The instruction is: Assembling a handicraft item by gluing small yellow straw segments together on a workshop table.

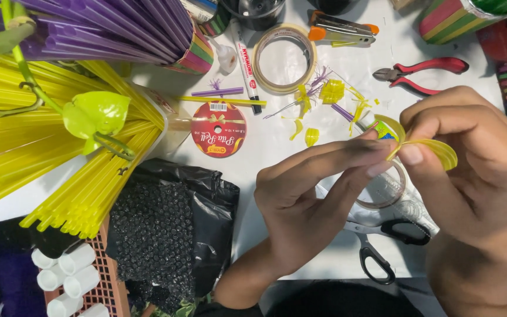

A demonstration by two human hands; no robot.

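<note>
Both hands were up over the white table (277,147), working one little yellow strip (435,149) between them. The left hand (306,205) had its fingers stretched toward the right, thumb and forefinger tips pressed together on the near end of the strip. The right hand (470,158) was curled over, its thumb pinching the same strip against the fingers, so the loops of yellow fanned out just beside the thumbnail. The strip was held in the air, above a clear tape roll (385,191) and the scissors (382,240), whose black handles stuck out below the left hand.

The rest of the table was pretty messy. Yellow scraps (324,97) and a few purple bits lay near the middle, just beside a bigger tape ring (284,58). A marker (246,64) lay next to that ring, and a red ribbon spool (218,130) sat below it. Red-handled pliers (421,73) were at the top right, well apart from the hands, with an orange-tipped stapler (341,29) above the scraps. Off to the left, a big bundle of yellow straws (48,141) fanned out, purple straws (107,29) stood in a striped cup, and a black bag (171,229) sat at the table's edge.
</note>
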